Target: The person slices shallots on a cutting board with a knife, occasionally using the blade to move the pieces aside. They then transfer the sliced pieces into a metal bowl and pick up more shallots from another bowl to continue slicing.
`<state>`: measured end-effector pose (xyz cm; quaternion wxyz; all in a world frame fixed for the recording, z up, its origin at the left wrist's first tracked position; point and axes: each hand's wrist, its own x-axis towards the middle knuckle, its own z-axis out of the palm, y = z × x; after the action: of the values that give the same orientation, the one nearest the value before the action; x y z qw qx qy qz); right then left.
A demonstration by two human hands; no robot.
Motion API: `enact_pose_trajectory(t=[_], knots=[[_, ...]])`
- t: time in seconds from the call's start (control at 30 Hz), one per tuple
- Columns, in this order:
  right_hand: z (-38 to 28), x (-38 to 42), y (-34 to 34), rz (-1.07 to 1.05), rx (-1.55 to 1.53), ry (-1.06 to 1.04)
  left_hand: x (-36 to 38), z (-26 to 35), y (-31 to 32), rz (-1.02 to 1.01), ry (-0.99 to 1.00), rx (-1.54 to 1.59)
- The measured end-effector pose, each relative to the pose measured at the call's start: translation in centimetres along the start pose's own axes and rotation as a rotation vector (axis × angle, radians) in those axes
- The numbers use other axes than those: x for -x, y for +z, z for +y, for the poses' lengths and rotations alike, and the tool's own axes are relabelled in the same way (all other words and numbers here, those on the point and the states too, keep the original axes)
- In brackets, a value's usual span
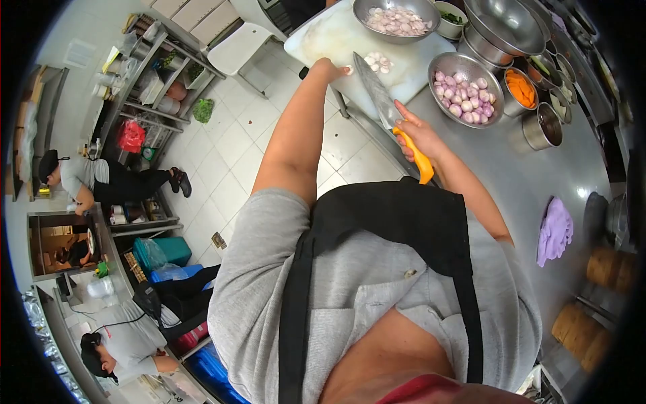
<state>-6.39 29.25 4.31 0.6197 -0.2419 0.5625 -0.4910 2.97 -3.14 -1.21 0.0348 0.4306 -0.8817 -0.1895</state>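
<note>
My right hand (418, 135) grips the orange handle of a large kitchen knife (378, 94), whose blade points at the white cutting board (336, 37). My left hand (328, 69) rests on the board's near edge, fingertips on a small shallot piece. A little pile of peeled shallots (378, 62) lies on the board beside the blade tip. A steel bowl of peeled shallots (465, 89) stands right of the board. Another steel bowl of sliced shallots (397, 19) sits at the board's far end.
Steel containers with carrot (520, 89) and greens, stacked bowls (506, 27) and a purple cloth (555, 230) sit on the steel counter (525, 182). Two other people work at the left by shelves (145, 74); one crouches (101, 180) on the tiled floor.
</note>
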Motion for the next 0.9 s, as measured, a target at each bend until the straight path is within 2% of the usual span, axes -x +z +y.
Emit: enact_pose_trajectory(t=[0.03, 0.1, 0.33, 0.43, 0.5, 0.63, 0.83, 0.9], knots=[[0.3, 0.1, 0.2, -0.002, -0.07, 0.013, 0.1, 0.2, -0.3, -0.005, 0.0, -0.005], [0.4, -0.1, 0.0, -0.01, -0.075, 0.018, -0.1, 0.9, -0.9, -0.14, -0.094, -0.041], [0.6, -0.4, 0.5, -0.016, -0.042, 0.007, 0.0, 1.0, -1.1, -0.148, -0.087, -0.058], [0.5, -0.3, 0.6, -0.003, -0.028, 0.007, 0.1, 1.1, -1.2, -0.202, -0.147, -0.034], [0.4, -0.4, 0.8, -0.001, -0.015, 0.005, 0.3, 0.8, -1.1, -0.105, -0.009, -0.095], [0.1, -1.5, 1.1, -0.002, 0.015, -0.023, 0.0, 0.8, -1.0, -0.174, -0.072, -0.075], [0.0, -1.6, 1.3, 0.002, 0.011, -0.03, -0.2, 0.6, -0.5, -0.075, -0.034, -0.118], [0.0, -1.7, 1.5, 0.0, 0.026, -0.031, -0.2, 1.1, -1.0, -0.196, -0.14, -0.087]])
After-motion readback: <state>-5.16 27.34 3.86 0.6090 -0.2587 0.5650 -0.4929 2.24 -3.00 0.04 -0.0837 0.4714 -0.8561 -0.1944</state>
